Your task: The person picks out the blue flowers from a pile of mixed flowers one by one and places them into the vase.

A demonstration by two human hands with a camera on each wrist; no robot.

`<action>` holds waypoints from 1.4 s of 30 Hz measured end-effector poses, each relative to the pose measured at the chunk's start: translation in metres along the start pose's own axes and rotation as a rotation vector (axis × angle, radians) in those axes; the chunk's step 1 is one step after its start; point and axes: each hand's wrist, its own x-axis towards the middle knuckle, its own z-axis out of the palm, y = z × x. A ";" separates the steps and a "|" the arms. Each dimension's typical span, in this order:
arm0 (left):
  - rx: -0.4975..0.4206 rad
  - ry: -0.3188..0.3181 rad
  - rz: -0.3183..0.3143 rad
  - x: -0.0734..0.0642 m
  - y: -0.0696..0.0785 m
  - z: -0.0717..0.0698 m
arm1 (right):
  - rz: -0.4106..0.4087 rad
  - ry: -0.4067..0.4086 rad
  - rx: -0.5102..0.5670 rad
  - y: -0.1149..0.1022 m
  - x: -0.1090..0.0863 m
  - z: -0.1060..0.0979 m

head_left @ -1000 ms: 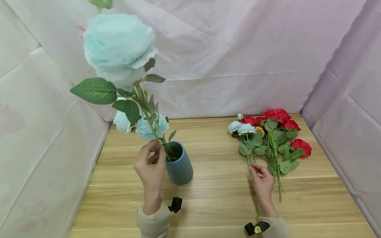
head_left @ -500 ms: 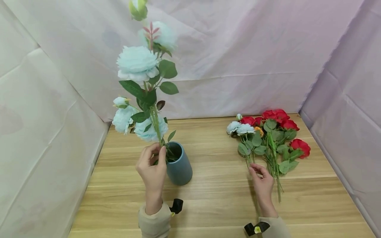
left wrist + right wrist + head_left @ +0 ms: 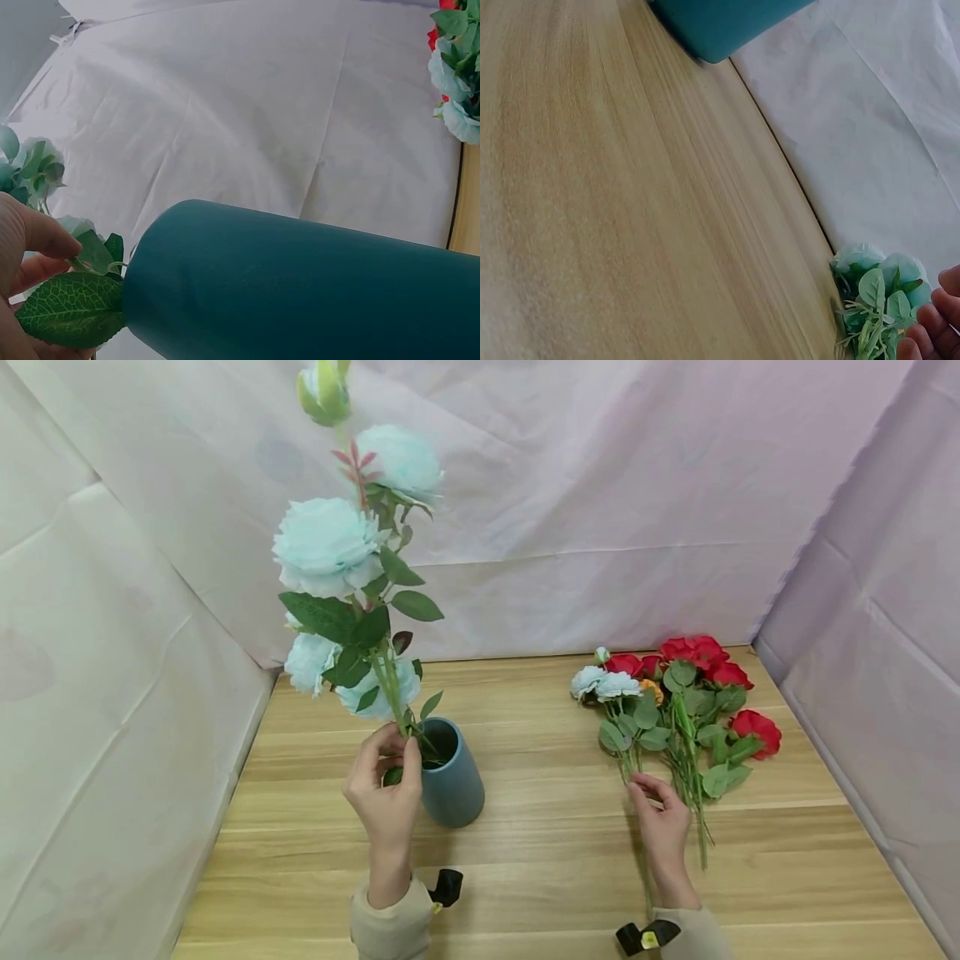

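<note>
My left hand [image 3: 386, 785] pinches the green stems of a pale blue artificial peony [image 3: 326, 547] beside the mouth of a blue vase [image 3: 453, 785]. The peony stands upright above the hand, with a bud at the top. Behind it, other pale blue blooms [image 3: 307, 662] lean out from the vase's left side. In the left wrist view, a veined leaf [image 3: 71, 309] lies between the fingers and the vase rim. On the right, my right hand [image 3: 663, 827] pinches the stem of a pale blue flower spray [image 3: 618, 685] lying on the table.
Several red roses [image 3: 697, 652] and a small orange bloom [image 3: 652, 691] lie in a pile at the back right of the wooden table [image 3: 540, 868]. Pale cloth [image 3: 600, 527] hangs along the back and both sides.
The peony in my left hand has swung away from the camera and straightened, then leaned slightly left with its blooms lower. My right hand has stayed in place.
</note>
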 end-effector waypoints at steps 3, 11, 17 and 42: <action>-0.006 0.001 0.004 -0.002 -0.001 0.000 | 0.008 0.000 -0.016 -0.001 0.000 -0.001; 0.040 0.010 0.029 -0.009 -0.002 0.001 | 0.038 0.001 -0.051 -0.002 0.001 -0.001; 0.036 0.007 0.032 -0.013 -0.002 0.003 | 0.027 0.007 -0.165 -0.001 0.002 -0.003; 0.060 0.082 0.001 -0.022 -0.006 0.003 | 0.025 -0.028 -0.297 0.015 0.006 -0.005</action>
